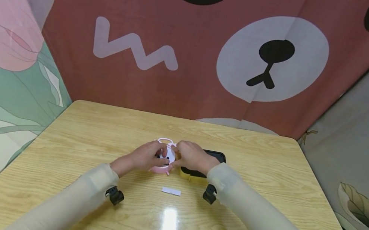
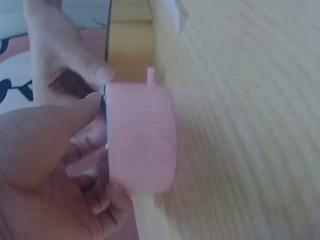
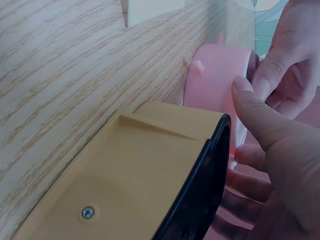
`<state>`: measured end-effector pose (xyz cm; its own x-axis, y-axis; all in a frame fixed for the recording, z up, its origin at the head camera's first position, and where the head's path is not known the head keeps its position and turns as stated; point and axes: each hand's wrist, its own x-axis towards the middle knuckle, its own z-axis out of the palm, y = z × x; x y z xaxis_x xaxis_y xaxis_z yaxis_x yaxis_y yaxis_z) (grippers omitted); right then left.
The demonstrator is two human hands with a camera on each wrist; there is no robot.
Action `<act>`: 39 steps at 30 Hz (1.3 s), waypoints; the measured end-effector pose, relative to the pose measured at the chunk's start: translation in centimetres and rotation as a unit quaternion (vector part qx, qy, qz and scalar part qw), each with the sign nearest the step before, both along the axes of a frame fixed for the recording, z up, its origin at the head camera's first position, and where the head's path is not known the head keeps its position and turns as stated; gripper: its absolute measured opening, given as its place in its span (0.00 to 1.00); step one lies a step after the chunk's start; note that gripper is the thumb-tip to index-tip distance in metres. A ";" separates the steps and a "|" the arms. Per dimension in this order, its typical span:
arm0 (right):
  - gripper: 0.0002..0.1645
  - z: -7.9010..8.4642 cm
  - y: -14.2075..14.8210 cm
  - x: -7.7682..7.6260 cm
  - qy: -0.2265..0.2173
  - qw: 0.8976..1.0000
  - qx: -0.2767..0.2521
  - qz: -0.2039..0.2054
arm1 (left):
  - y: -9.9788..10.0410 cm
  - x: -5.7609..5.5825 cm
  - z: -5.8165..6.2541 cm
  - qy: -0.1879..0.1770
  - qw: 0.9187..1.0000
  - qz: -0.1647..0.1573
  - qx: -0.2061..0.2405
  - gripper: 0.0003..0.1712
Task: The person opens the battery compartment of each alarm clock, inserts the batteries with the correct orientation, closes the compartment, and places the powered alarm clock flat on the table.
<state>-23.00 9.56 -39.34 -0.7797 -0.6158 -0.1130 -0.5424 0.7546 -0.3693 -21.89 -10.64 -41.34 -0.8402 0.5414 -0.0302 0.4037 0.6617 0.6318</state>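
Observation:
A small pink alarm clock [image 1: 160, 170] with a thin handle lies on the table, its white side facing up. Dark marks show on that white side. From the left, my left hand [image 1: 144, 155] grips the clock, its thumb on the upper side and fingertips at the rim. Opposite it, my right hand [image 1: 195, 156] holds the clock's right edge between thumb and fingers. The left wrist view shows the pink casing [image 2: 142, 140] with a short foot sticking out. Both thumbs come close together over the white side; what lies beneath them is hidden.
Just right of the clock stands a yellow box [image 3: 125, 170] with a black top, partly under my right hand. A small white strip [image 1: 171, 191] lies on the wooden table [image 1: 101, 203] in front of the clock. Printed cloth [image 1: 191, 82] hangs behind the table.

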 end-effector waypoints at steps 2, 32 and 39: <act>0.20 0.0 0.0 -0.1 0.002 1.000 0.003 0.001 | -0.3 -0.2 -0.1 -0.006 1.000 -0.012 0.011 0.06; 0.24 0.1 0.0 -0.1 0.002 1.000 0.018 -0.004 | -2.1 -2.2 0.8 0.071 0.991 -0.067 -0.091 0.13; 0.26 0.1 0.0 0.0 0.009 1.000 0.028 -0.003 | -2.1 -2.2 0.5 0.060 0.992 -0.067 -0.091 0.13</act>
